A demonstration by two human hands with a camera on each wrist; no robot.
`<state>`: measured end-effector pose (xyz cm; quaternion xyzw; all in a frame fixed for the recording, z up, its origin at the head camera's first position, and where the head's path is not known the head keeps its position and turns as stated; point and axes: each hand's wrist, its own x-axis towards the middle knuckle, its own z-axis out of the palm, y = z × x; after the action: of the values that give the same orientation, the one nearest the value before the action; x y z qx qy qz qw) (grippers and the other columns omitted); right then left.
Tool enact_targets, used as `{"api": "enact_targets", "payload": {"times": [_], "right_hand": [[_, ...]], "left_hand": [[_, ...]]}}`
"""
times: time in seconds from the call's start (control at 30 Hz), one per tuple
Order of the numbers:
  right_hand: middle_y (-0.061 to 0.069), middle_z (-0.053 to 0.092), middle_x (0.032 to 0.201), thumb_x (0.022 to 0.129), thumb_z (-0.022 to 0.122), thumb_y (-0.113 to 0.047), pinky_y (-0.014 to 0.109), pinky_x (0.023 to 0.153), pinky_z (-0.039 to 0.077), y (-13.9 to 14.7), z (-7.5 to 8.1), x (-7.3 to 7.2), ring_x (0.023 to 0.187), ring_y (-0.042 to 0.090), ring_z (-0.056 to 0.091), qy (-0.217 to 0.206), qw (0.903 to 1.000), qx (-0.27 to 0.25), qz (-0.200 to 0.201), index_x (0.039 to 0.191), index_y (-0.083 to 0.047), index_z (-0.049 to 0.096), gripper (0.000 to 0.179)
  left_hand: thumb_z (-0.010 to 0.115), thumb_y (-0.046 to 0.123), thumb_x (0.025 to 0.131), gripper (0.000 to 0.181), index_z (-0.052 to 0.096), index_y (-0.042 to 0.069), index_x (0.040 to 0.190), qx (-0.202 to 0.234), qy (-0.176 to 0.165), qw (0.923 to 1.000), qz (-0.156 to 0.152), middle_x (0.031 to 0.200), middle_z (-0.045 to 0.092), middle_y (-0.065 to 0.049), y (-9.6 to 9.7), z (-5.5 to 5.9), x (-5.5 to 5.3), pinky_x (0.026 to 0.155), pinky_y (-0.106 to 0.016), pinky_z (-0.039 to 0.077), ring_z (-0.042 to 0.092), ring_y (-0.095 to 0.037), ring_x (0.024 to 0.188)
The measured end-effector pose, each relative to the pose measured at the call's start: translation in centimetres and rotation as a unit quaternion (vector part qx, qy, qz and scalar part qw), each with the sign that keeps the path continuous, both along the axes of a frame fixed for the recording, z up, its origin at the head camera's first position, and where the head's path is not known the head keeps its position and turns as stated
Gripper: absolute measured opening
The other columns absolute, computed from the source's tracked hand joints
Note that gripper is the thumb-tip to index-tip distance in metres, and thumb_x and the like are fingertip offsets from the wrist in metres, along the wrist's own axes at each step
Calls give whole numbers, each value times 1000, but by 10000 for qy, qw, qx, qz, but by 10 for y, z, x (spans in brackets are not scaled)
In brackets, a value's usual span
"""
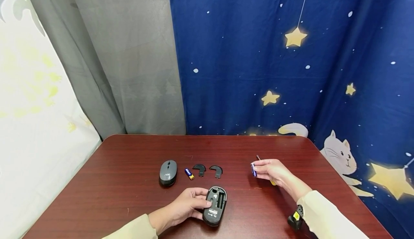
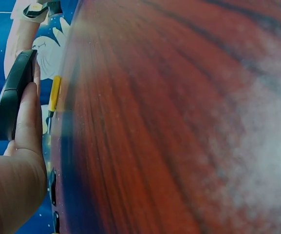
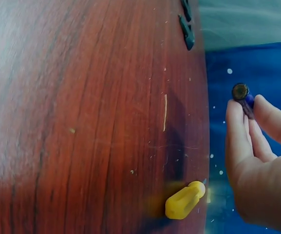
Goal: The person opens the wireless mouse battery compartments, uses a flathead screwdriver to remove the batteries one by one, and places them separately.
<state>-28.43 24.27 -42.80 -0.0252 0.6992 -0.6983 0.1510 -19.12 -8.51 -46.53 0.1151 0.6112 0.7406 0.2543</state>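
Note:
My left hand (image 1: 191, 205) grips a black computer mouse (image 1: 214, 210) by its side, underside up. The battery compartment (image 1: 221, 200) in that underside is uncovered, with dark slots showing. In the left wrist view the mouse (image 2: 14, 97) stands edge-on between thumb and fingers. My right hand (image 1: 275, 170) pinches a blue battery (image 1: 253, 170) between thumb and fingertips, above the table's right side. One end of this battery (image 3: 240, 91) faces the camera in the right wrist view. Beyond the left hand, a second battery (image 1: 189, 174), blue and yellow, lies on the table.
Two black covers (image 1: 199, 169) with curved tops lie side by side behind the held mouse. Another mouse (image 1: 168, 173), grey on top, sits upright at the left. A screwdriver with a yellow handle (image 3: 184, 201) rests on the brown table (image 1: 129, 181) below the right hand. Curtains (image 1: 245, 59) hang behind.

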Motion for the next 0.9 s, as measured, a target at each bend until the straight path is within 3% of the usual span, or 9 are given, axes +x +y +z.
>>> {"api": "enact_targets", "payload": {"times": [0.2,0.77,0.9], "right_hand": [[10,70,95,87,64,8,38,78,57,1,-3,-3,78,16,67,-35,9989,336,-334,119,18,57,34],[15,70,90,84,65,11,37,74,58,-2,-14,-5,74,15,67,63,9952,581,-782,115,22,56,34],[15,70,87,82,66,12,37,71,58,-3,-16,-5,73,16,67,131,9924,842,-887,111,21,59,31]], "left_hand": [[66,1,83,42,55,-9,122,8,-13,10000,-14,99,70,-14,0,1,1,63,-31,58,68,-18,80],[67,3,82,42,56,-9,121,78,7,9999,-94,100,70,-16,0,-1,0,65,-32,58,68,-19,82],[67,3,83,41,56,-9,121,83,3,9999,-112,101,70,-16,0,-1,0,64,-31,58,68,-18,82]]}}
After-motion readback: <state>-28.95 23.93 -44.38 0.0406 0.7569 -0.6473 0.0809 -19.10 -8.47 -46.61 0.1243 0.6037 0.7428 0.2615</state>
